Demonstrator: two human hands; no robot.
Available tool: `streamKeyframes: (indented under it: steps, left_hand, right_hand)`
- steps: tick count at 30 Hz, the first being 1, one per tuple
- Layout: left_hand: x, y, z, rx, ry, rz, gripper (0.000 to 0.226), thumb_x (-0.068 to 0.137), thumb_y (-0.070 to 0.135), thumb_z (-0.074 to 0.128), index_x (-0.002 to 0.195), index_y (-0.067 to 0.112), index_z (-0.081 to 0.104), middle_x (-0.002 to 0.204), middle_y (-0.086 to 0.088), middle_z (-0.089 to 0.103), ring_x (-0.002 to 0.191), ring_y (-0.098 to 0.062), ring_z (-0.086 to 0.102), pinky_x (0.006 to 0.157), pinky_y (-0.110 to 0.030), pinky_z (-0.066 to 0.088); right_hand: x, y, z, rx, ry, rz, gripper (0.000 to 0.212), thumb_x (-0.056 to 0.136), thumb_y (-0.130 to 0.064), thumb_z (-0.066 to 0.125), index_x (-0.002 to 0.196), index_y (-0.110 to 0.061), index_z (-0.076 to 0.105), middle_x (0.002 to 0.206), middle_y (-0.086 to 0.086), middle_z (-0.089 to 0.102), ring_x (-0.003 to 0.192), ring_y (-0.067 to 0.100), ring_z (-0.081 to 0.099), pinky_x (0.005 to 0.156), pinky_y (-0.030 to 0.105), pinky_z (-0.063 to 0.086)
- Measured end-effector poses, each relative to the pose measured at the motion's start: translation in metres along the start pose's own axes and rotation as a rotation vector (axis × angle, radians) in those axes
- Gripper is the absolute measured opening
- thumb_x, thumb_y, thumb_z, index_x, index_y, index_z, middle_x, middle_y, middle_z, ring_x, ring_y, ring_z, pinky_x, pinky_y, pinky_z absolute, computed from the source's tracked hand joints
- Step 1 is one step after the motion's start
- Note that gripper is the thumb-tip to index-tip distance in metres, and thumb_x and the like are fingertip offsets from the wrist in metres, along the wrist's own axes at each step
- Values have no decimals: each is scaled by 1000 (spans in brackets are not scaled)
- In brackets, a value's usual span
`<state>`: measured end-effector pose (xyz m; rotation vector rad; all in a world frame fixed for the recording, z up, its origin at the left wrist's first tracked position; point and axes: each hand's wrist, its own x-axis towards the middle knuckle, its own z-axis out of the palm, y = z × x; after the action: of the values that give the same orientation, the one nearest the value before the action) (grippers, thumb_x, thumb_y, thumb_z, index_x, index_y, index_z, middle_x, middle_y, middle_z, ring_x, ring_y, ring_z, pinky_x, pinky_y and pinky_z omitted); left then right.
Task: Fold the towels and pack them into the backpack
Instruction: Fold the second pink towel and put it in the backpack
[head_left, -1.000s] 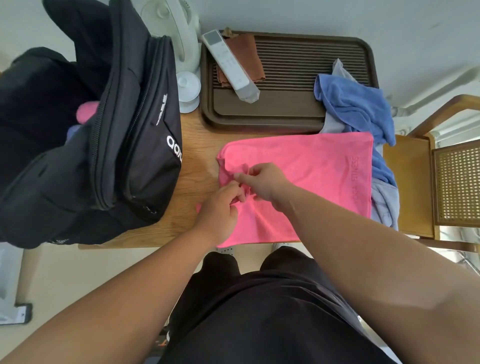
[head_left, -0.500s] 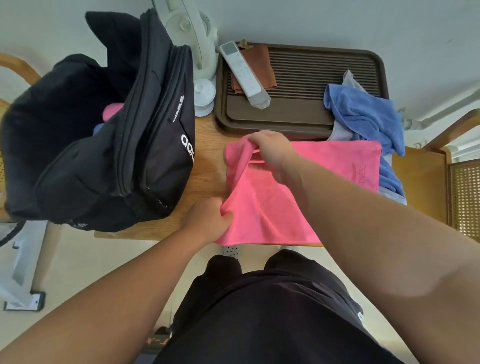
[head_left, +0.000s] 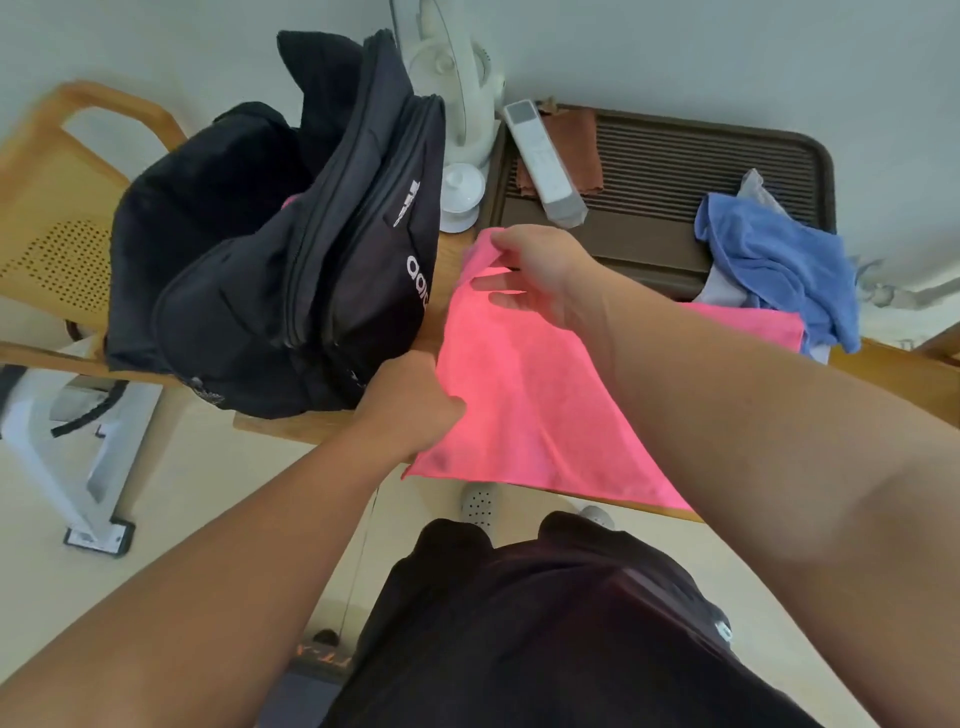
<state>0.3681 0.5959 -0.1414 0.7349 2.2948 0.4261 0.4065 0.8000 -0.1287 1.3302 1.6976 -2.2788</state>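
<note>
A pink towel lies across the wooden table, its near edge hanging over the front. My left hand pinches the towel's left edge near the table front. My right hand holds the far left corner, lifted a little off the table. A black backpack stands open at the left, leaning on a chair, with something pink just visible inside. A crumpled blue towel lies at the back right on top of a pale grey cloth.
A dark brown slatted tray fills the back of the table, holding a white remote and a brown cloth. A white fan base and small white lid stand beside the backpack. A wooden chair is at left.
My hands moved apart along the towel's left edge: the right one went up to the far corner, the left one down to the near edge. The view shifted right.
</note>
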Motion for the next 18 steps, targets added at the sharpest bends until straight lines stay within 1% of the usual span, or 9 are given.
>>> streamKeyframes:
  steps: [3, 5, 7, 9, 11, 13, 15, 17, 18]
  left_hand:
    - [-1, 14, 11, 15, 32, 12, 22, 66, 30, 60, 83, 16, 58, 83, -6, 64, 79, -32, 63, 69, -39, 55]
    - [0, 28, 23, 8, 32, 21, 18, 66, 30, 62, 80, 19, 57, 79, -2, 62, 76, -29, 62, 65, -37, 53]
    - [-1, 48, 40, -41, -4, 21, 12, 73, 20, 67, 80, 17, 58, 75, -1, 62, 71, -25, 62, 58, -36, 50]
    - [0, 65, 61, -98, -58, 24, 12, 74, 13, 67, 83, 14, 60, 79, -4, 65, 74, -27, 64, 63, -42, 55]
    - [2, 81, 82, -124, -107, 32, 16, 72, 11, 68, 87, 11, 60, 83, -7, 66, 78, -29, 66, 70, -46, 57]
    - [5, 95, 103, -133, -148, 31, 18, 72, 10, 68, 89, 12, 60, 86, -6, 67, 81, -29, 66, 71, -45, 57]
    - [9, 106, 122, -144, -178, 29, 17, 74, 7, 65, 90, 13, 60, 86, -4, 67, 81, -27, 65, 69, -41, 56]
    - [12, 114, 139, -146, -202, 42, 18, 76, 5, 63, 91, 14, 59, 87, -3, 67, 81, -27, 65, 68, -39, 55]
    - [14, 116, 146, -147, -210, 46, 19, 76, 5, 62, 93, 14, 59, 88, -4, 67, 82, -27, 65, 71, -41, 56]
  right_hand:
    - [-1, 9, -21, -35, 54, 3, 12, 98, -22, 54, 91, -19, 62, 79, 1, 67, 78, 21, 74, 71, 35, 52]
    - [-3, 16, -42, -44, 84, 14, 13, 98, -22, 54, 88, -20, 62, 75, 0, 66, 76, 20, 71, 70, 34, 50]
    - [-5, 23, -65, -49, 125, 24, 14, 97, -19, 54, 86, -20, 62, 70, -2, 66, 73, 19, 70, 68, 32, 50]
    - [-6, 30, -87, -49, 163, 36, 14, 96, -16, 54, 85, -19, 62, 70, -1, 66, 67, 17, 70, 67, 32, 50]
    - [-7, 36, -106, -37, 191, 49, 14, 94, -13, 53, 85, -18, 63, 73, 2, 67, 60, 16, 68, 64, 31, 49]
    - [-8, 42, -123, -36, 241, 48, 14, 92, -9, 53, 85, -17, 62, 66, 3, 65, 52, 16, 62, 60, 29, 47]
    - [-6, 52, -137, -75, 316, 30, 14, 91, -4, 54, 96, -15, 61, 71, 7, 62, 50, 17, 57, 56, 31, 47]
    - [-6, 63, -149, -132, 371, 13, 31, 88, 0, 55, 112, -20, 56, 83, 11, 64, 53, 20, 60, 51, 29, 48]
    - [-5, 70, -154, -167, 383, 4, 34, 86, 1, 56, 110, -24, 56, 86, 11, 65, 56, 22, 63, 49, 27, 48]
